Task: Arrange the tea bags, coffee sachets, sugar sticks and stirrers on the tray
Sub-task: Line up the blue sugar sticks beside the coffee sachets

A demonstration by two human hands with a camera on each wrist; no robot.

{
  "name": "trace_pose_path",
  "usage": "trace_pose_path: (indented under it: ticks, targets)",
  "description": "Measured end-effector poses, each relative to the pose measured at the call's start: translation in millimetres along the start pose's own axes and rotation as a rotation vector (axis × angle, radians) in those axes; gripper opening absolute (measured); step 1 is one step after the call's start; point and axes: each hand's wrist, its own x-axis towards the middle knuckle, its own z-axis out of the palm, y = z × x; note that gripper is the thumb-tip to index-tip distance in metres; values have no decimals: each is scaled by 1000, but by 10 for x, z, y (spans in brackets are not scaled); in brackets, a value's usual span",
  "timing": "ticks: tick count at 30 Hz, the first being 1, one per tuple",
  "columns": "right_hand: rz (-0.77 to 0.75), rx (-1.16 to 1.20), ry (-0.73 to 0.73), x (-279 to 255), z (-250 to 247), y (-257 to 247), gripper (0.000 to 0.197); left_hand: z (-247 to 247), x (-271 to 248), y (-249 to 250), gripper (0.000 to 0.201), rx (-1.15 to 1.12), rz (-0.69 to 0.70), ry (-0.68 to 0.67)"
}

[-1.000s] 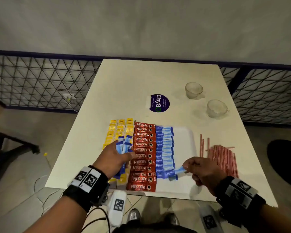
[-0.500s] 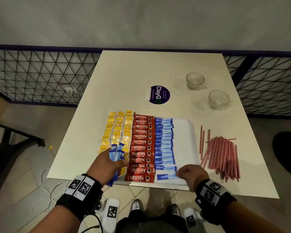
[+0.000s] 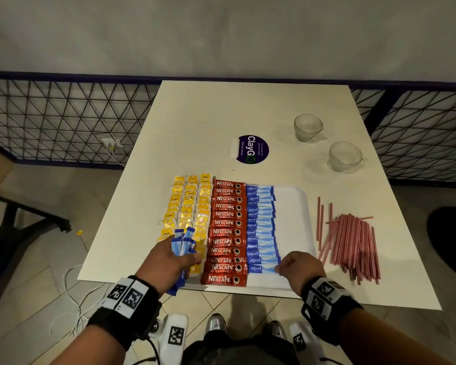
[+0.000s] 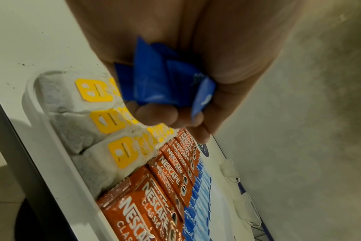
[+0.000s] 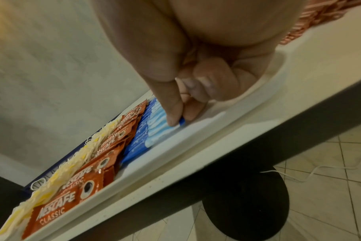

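Sugar sticks are the step I am working on now. I am pinching the right end of one blue sugar stick with my right hand, thumb and finger closed on it, and laying it down on the tray at the near end of the blue row. My left hand is curled tight around a bunch of spare sugar sticks, over the near tea bags on the tray's left side. Coffee sachets are lying in the middle of the tray. Stirrers are lying on the table, just right of the tray. Next, I think I should let go gently so the stick stays straight, then take another from my left hand.
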Motion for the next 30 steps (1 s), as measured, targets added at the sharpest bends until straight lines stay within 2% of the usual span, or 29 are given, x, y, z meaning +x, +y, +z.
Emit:
trace_pose_path:
  ticks: [3, 6, 14, 17, 19, 22, 25, 27, 30]
  targets:
    - [-19, -49, 16, -2, 18, -28, 18, -19, -1, -14, 21, -8, -6, 6]
    - [-26, -60, 29, -1, 28, -27, 21, -29, 10, -36, 17, 2, -10, 13]
    - [-53, -26, 50, -8, 40, -6, 22, -8, 48, -58, 17, 42, 4, 7]
    - [-36, 10, 52, -28, 30, -2, 22, -3, 48, -29, 24, 30, 2, -10]
    - [-48, 42, 102, -84, -23, -41, 26, 7, 39, 6, 25, 32, -1, -69]
    - [-227, 140, 140, -238, -144, -244, 25, 67, 31, 63, 14, 76, 10, -228]
    - [-438, 266, -70, -433, -230, -587, 9, 216, 32, 188, 13, 181, 54, -364]
    - [-515, 366, -172, -494, -243, -739, 7, 332, 35, 281, 17, 264, 93, -431]
    - [-549, 378, -94, -472, -301, -778, 9, 411, 25, 362, 13, 205, 98, -511]
